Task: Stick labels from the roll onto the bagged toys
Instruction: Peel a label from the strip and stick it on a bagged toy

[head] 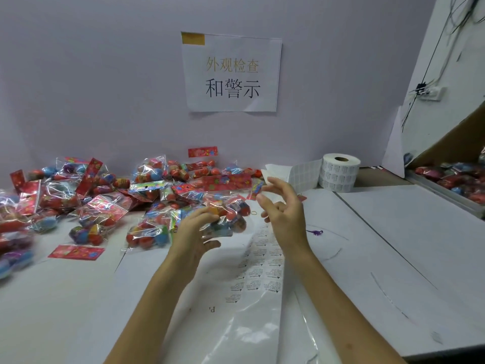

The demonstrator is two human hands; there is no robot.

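Bagged toy (228, 214) held up off tabletop (393, 245), centre, in front of pile (105, 195). My left hand (194, 232) grips its near side. Right hand (282, 211) just beside it, raised, fingers loose and spread; label on fingertip: cannot tell. My judgement: pull film taut, pick flat patch between bulges, lay label edge first, smooth down. Label strip (262, 261) lies under hands, trailing from roll (340, 173) at back right.

Heaped bagged toys (105, 200) are crowding the bench's (393, 245) left and rear. The label roll (338, 172) is standing against the wall, its liner strip (262, 261) trailing forward. Bare surface is lying open rightward, a tray (451, 199) bordering it.
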